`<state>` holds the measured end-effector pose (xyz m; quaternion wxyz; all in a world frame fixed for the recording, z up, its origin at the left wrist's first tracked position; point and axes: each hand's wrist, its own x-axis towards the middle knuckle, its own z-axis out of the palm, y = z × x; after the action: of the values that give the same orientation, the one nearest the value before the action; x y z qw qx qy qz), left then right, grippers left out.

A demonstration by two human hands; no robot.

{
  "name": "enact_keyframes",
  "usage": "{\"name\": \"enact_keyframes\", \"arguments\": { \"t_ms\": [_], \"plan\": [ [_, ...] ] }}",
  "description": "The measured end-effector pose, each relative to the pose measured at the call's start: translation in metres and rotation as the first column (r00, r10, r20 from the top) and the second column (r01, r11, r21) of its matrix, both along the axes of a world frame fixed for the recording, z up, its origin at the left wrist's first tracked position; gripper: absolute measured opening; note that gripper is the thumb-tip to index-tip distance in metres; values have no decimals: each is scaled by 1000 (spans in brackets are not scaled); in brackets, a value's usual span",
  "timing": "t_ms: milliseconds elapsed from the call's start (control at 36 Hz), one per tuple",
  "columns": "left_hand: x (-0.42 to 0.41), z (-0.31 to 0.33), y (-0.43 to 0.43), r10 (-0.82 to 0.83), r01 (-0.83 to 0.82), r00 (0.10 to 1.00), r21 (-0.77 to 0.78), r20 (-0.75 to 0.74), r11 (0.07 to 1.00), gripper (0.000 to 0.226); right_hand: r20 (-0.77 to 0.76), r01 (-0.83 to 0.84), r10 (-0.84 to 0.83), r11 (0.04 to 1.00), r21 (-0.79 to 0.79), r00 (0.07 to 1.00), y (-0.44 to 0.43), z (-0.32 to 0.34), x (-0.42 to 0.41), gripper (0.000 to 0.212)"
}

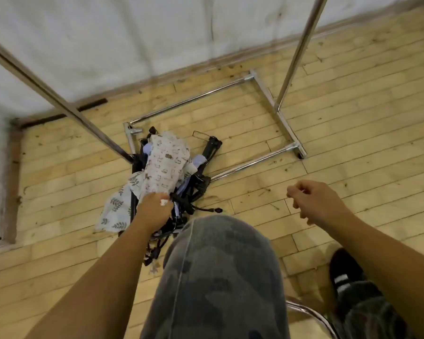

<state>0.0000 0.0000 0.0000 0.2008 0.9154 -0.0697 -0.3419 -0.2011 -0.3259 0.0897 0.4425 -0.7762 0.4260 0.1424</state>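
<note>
A heap of black hangers (194, 189) and small garments lies on the wooden floor at the foot of a chrome clothes rack. On top is a white cloth printed with small brown animals (165, 165). Beside it lies a white cloth with a leaf print (116, 209). My left hand (154, 210) reaches down into the heap and grips the lower edge of the animal-print cloth. My right hand (313, 201) hovers above the floor to the right, its fingers loosely curled and holding nothing.
The chrome rack base (278, 113) frames the floor behind the heap, with uprights (296, 52) rising at right and left. A white wall (108, 45) stands behind. My knee in camouflage trousers (218, 277) fills the foreground; a dark shoe (343, 275) is at right.
</note>
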Motion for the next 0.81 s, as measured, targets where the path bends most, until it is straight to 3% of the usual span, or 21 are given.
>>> {"name": "enact_keyframes", "arguments": {
  "t_ms": [83,306,361,444,528,611,806],
  "plan": [
    [18,-15,-7,-15,17,999,83,-31,996,39,-48,21,-21,1000,-1,999,-8,-17,0,22],
    [36,-55,-26,-65,101,986,240,-155,966,60,-43,8,-4,995,102,999,0,-38,-12,20],
    [32,-60,-26,-54,87,988,231,-143,969,44,-40,-6,10,994,105,999,2,-35,-14,20],
    [24,-49,-34,4,-5,1000,209,3,978,29,-34,-17,20,995,100,999,3,-28,-16,20],
    [18,-25,-40,133,-153,980,133,147,979,36,-11,-26,27,995,94,1000,4,-11,-17,18],
    [20,10,-51,188,-195,954,6,235,981,40,29,-41,39,997,69,999,5,14,-15,18],
    [27,119,-103,202,-156,960,-231,192,961,27,162,-43,23,992,120,987,12,85,-14,21]
  ]
}}
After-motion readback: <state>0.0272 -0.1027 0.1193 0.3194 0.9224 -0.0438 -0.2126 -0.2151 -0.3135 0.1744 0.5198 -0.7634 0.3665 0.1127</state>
